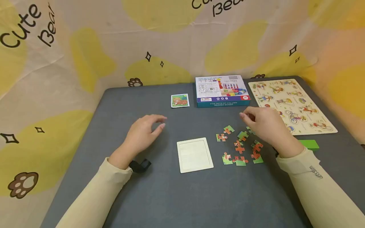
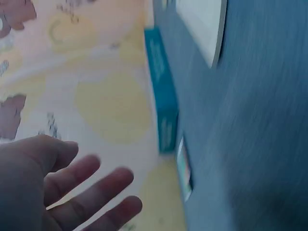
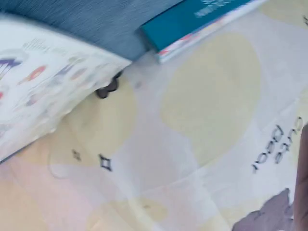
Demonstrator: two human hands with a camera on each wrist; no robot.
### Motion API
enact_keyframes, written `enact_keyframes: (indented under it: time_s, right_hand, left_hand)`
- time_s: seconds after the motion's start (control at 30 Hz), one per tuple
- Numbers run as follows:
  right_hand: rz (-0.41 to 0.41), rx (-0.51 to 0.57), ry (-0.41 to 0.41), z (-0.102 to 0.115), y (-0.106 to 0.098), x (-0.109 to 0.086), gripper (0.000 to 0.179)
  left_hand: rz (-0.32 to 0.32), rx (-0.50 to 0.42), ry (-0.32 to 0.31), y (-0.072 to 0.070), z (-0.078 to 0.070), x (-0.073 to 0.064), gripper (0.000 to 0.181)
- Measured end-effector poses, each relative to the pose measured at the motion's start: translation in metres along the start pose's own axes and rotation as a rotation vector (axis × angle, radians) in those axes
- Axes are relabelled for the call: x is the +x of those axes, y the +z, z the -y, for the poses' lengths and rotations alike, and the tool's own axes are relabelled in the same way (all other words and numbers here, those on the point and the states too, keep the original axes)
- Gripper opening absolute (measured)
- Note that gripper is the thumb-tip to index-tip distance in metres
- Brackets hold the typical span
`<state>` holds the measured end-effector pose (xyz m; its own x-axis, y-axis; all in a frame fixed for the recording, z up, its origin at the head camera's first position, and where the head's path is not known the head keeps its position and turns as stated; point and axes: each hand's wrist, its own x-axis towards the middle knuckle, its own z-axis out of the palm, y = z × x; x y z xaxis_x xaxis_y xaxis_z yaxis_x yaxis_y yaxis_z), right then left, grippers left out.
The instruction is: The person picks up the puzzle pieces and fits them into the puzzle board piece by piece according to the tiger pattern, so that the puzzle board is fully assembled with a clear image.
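Observation:
My left hand (image 1: 142, 131) hovers over the table left of a pale square puzzle tray (image 1: 195, 155), its fingers loosely bent and nothing in them. In the left wrist view the spread fingers (image 2: 91, 192) show the same. My right hand (image 1: 265, 125) is raised over the right side, loosely curled, with no object visible at its fingertips. Below and left of it lie several loose jigsaw pieces in orange and green, among them an orange piece (image 1: 239, 147) and a green-edged corner piece (image 1: 227, 159). The right hand overlaps one green piece (image 1: 250, 130) in the head view.
Behind the tray lies a small picture card (image 1: 180, 100). A teal-sided boxed set (image 1: 222, 91) stands at the back, beside a large wooden picture board (image 1: 299, 107) on the right. A green block (image 1: 309, 144) is near the right wrist. A patterned cloth (image 1: 171, 41) hangs behind the table.

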<state>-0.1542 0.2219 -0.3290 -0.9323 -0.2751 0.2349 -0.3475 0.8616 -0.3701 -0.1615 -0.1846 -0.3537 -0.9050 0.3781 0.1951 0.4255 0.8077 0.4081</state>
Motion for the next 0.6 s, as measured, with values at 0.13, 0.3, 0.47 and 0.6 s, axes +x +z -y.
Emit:
enact_keyframes:
  time_s: [0.13,0.3,0.47,0.6]
  right_hand:
    - [0.146,0.020,-0.167,0.021,0.006,-0.009,0.006]
    - [0.254,-0.039,-0.358,0.030,0.028,-0.022,0.031]
    - [0.311,-0.087,-0.349,0.025,0.044,-0.024,0.046]
    - [0.426,-0.023,-0.296,0.022,0.054,-0.024,0.041]
  left_hand:
    - [0.136,-0.124,0.109,0.024,-0.007,-0.003,0.035]
    - [0.323,-0.297,0.196,0.053,-0.007,0.000,0.055]
    - [0.369,-0.404,0.187,0.066,0.004,-0.002,0.062]
    - [0.362,-0.371,0.209,0.072,0.014,-0.008,0.064]
